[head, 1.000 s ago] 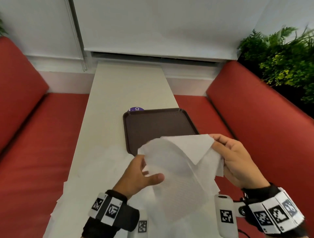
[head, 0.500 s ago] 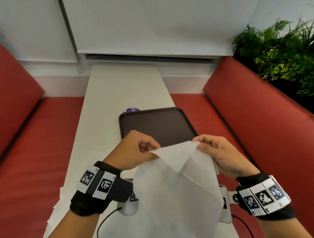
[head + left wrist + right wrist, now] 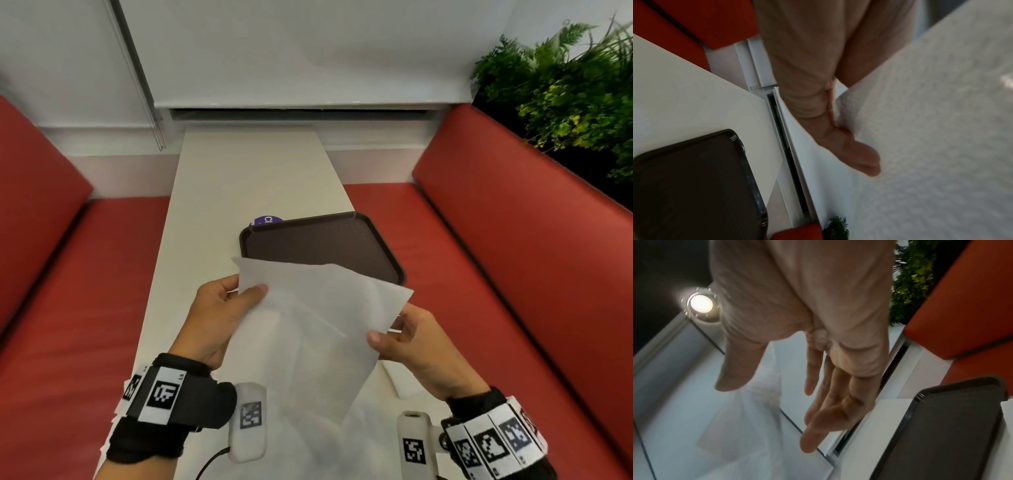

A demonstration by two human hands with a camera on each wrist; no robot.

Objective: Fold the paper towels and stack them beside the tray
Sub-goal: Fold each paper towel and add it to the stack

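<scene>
A white paper towel hangs in the air just in front of the dark brown tray, held by both hands. My left hand pinches its upper left corner, thumb on top and fingers behind. My right hand pinches the right edge lower down, thumb on the near face. In the left wrist view the thumb lies on the towel beside the tray. In the right wrist view the towel sits between thumb and straight fingers. The sheet's lower part hides the table under it.
More white paper towels lie on the white table, one by my right wrist and others at the near left edge. A purple round label peeks from behind the tray. Red benches flank the narrow table; a plant stands at the back right.
My hands have moved apart. The left one went up and left with a corner, the right one dropped to the right edge, and the folded-over flap has opened so the sheet is spread wider.
</scene>
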